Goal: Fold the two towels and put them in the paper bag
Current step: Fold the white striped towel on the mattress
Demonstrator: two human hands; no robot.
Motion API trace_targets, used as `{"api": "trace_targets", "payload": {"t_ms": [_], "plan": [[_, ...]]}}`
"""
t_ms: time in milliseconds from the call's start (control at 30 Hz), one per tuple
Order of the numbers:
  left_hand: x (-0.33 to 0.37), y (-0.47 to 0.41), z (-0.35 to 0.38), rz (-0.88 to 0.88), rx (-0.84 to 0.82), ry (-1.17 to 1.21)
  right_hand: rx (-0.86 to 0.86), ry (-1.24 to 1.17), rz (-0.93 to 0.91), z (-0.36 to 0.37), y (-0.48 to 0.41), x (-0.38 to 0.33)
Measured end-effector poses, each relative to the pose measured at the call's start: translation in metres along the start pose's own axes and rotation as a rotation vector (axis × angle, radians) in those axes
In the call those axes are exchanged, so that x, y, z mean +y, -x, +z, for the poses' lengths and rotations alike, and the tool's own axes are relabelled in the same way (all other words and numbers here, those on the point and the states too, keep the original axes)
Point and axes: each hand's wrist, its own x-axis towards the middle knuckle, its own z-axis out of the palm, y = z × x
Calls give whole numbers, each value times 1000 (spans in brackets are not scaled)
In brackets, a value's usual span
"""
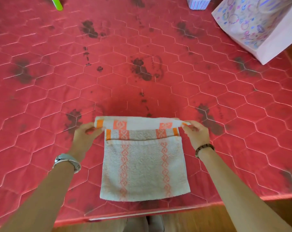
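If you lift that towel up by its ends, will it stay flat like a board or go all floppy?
Probably floppy: the towel curls over softly where the left hand and right hand pinch its far edge. It looks light, since fingertips alone lift that edge. Its fuzzy weave likely won't slip.

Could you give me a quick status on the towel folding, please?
Left hand and right hand pinch the towel at its far fold's ends. Rest flat on mattress. Paper bag far right, nothing between.

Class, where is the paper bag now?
In the head view, the paper bag sits at the far right of the red mattress, beside a striped container, apart from the towel.
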Motion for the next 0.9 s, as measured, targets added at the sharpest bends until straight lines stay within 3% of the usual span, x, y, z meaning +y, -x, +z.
{"api": "trace_targets", "payload": {"t_ms": [233, 433, 600, 667, 767, 900], "plan": [[-40, 74, -9, -245, -125, 164, -62, -39, 115, -26, 77, 36], [-74, 122, -7, -270, -202, 71, -96, 60, 201, -34, 117, 69], [-98, 130, 1, -485, -155, 287, -301, 71, 375, -36, 127, 89], [-102, 131, 3, -476, -102, 216, -284, 74, 401, -33, 126, 98], [-108, 132, 8, -377, -133, 23, -118, 96, 375, -29, 124, 103], [-109, 134, 7, -373, -97, 96, -124, 74, 350, -29, 124, 102]]}}
